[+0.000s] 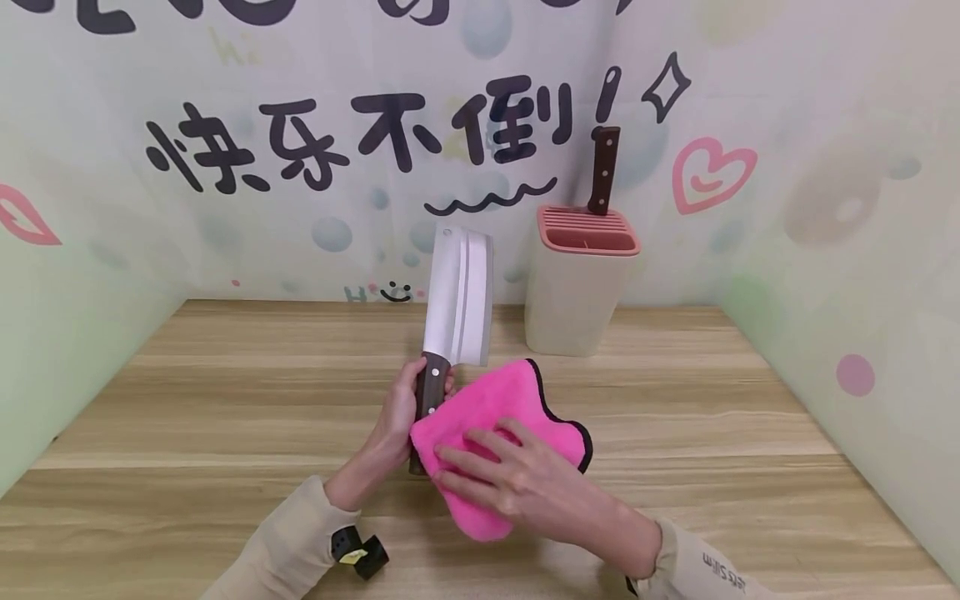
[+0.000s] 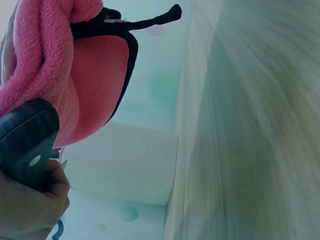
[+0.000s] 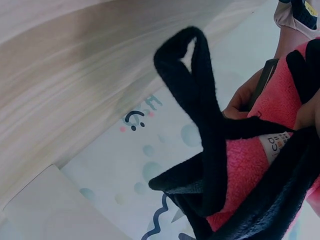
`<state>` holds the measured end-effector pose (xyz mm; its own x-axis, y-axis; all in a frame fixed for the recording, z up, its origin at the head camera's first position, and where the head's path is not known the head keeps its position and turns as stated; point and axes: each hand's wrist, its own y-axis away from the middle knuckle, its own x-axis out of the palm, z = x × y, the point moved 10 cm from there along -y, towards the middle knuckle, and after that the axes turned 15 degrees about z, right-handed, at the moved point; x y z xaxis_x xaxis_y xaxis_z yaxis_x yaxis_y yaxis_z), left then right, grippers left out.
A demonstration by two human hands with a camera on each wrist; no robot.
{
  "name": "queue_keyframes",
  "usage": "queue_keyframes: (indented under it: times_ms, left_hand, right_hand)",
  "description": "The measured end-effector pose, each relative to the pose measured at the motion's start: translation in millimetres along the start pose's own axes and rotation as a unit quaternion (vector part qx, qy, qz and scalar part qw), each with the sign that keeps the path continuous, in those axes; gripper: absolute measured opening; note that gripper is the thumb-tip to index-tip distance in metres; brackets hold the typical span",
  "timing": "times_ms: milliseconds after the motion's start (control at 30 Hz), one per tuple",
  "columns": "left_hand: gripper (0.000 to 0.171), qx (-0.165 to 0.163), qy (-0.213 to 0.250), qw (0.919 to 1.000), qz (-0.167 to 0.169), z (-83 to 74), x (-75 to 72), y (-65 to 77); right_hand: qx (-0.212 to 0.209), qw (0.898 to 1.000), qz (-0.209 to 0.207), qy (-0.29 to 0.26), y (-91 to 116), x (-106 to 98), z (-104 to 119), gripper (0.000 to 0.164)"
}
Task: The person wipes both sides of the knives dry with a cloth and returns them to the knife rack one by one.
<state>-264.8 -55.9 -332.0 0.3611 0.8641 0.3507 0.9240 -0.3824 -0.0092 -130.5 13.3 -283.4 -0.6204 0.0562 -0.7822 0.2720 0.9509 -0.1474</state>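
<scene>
In the head view a cleaver (image 1: 459, 292) is held with its broad blade pointing away from me. My left hand (image 1: 395, 412) grips its dark riveted handle (image 1: 432, 377); the handle's butt also shows in the left wrist view. My right hand (image 1: 525, 479) holds a pink towel (image 1: 498, 392) with black edging, its fingers spread across the top. The towel overlaps the lower part of the handle, while the blade is uncovered. A black hanging loop (image 3: 202, 95) and a white label (image 3: 274, 146) show on the towel's underside in the right wrist view.
A cream knife block (image 1: 573, 292) with a pink slotted top stands at the back right. One dark-handled knife (image 1: 604, 171) sticks up from it. The wooden tabletop (image 1: 225, 400) is bounded by a printed backdrop (image 1: 300, 250) and side walls.
</scene>
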Motion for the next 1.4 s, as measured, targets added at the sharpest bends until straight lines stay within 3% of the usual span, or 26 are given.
queue_keyframes:
  times_ms: [267,467,733,1133,1400]
  left_hand:
    - [0.040,0.008,-0.032,0.9993,-0.016,2.4,-2.5,-0.2]
    - [0.039,0.011,-0.090,0.9954,-0.028,0.4,-4.5,0.3]
    - [0.040,0.037,-0.112,0.9923,-0.038,-2.8,-4.8,0.5]
    - [0.039,0.003,-0.125,0.9919,-0.020,4.4,-3.8,1.6]
    - [0.041,0.001,-0.124,0.9922,-0.014,5.0,-1.5,3.1]
  right_hand:
    - [0.040,0.999,0.008,-0.035,-4,4,-18,0.048]
    - [0.065,0.996,0.017,-0.058,-7,9,-31,0.050]
    - [0.091,0.994,0.009,-0.052,-12,12,-46,0.047]
    - [0.131,0.989,0.020,-0.073,-16,21,-64,0.050]
    - [0.155,0.984,0.031,-0.081,-16,26,-70,0.054]
